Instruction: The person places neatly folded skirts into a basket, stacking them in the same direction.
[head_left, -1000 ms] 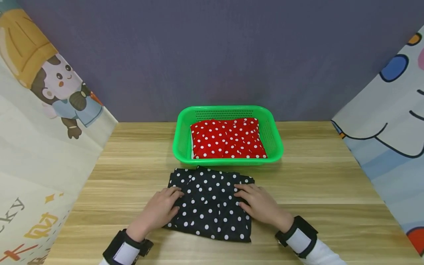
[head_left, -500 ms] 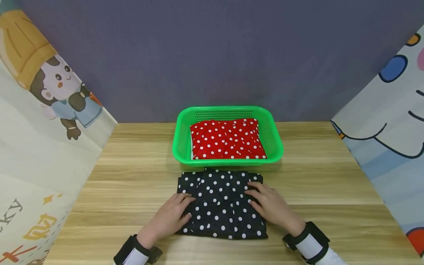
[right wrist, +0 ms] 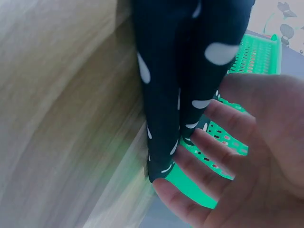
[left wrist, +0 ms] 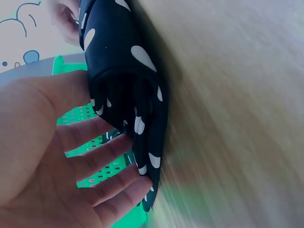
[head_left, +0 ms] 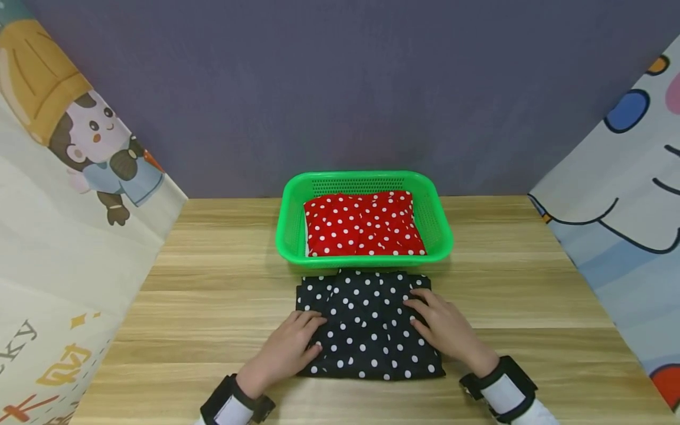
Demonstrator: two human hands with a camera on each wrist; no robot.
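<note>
A folded black cloth with white polka dots [head_left: 366,330] lies flat on the table in the head view. My left hand [head_left: 287,345] touches its left side, the fingertips resting on top near the edge. On the right side, my right hand [head_left: 451,327] touches it the same way. In the left wrist view, the extended fingers [left wrist: 107,152] lie against the open end of the cloth's layers [left wrist: 128,61]. The right wrist view has the spread fingers [right wrist: 202,171] along the cloth's opposite folded edge [right wrist: 164,104].
Just behind the black cloth stands a green plastic basket [head_left: 284,230] with perforated sides. Inside it lies a folded red cloth with white dots [head_left: 366,224]. The wooden table [head_left: 212,260] meets a dark back panel [head_left: 340,88], with printed sheets on both sides.
Both hands and the black cloth have shifted to the right together. The cloth has also turned slightly, so its front edge now lies straighter. The basket and red cloth stay in place.
</note>
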